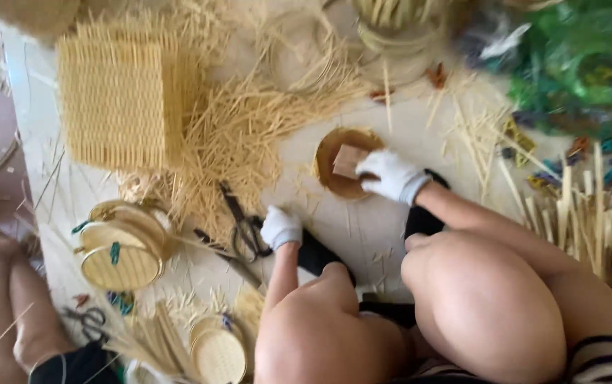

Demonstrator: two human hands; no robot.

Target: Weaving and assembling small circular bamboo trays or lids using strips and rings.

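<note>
My right hand (391,175), in a white glove, presses a small wooden block (347,161) into a round woven bamboo tray (328,165) lying on the floor. My left hand (280,227), also gloved, rests on the floor beside a pair of black-handled scissors (243,226), touching their handles. My bare knees fill the lower middle and right of the head view.
A stack of square woven mats (117,99) lies at the upper left, with a heap of loose bamboo splints (242,135) beside it. Round bamboo lids (122,249) sit at the left. Another person's leg (14,313) is at the lower left. Upright bamboo strips (597,227) stand at the right.
</note>
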